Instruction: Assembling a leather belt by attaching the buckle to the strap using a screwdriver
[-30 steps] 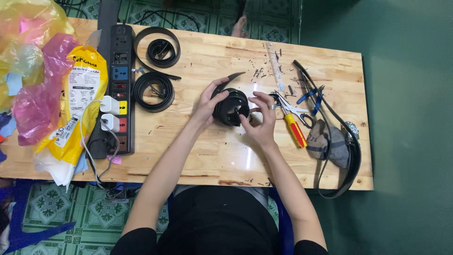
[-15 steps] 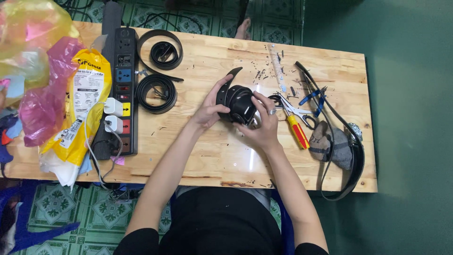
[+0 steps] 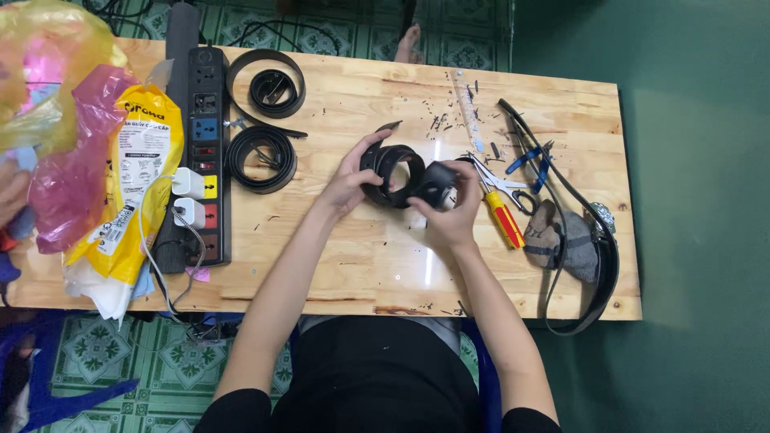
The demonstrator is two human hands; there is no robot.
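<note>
Both my hands hold a coiled black belt (image 3: 393, 175) mid-table.
Left hand (image 3: 349, 183) and right hand (image 3: 451, 215) grip it; bare wood lies toward me, scissors (image 3: 499, 181) and screwdriver (image 3: 502, 216) crowd the right.

A pale wooden table (image 3: 361, 265) carries a black power strip (image 3: 196, 160), two coiled black belts (image 3: 261, 156), a red-and-yellow screwdriver (image 3: 504, 218), scissors (image 3: 499, 183), blue pliers (image 3: 533, 160), a long belt (image 3: 597, 240), plastic bags (image 3: 120, 184) and dark scraps.
</note>
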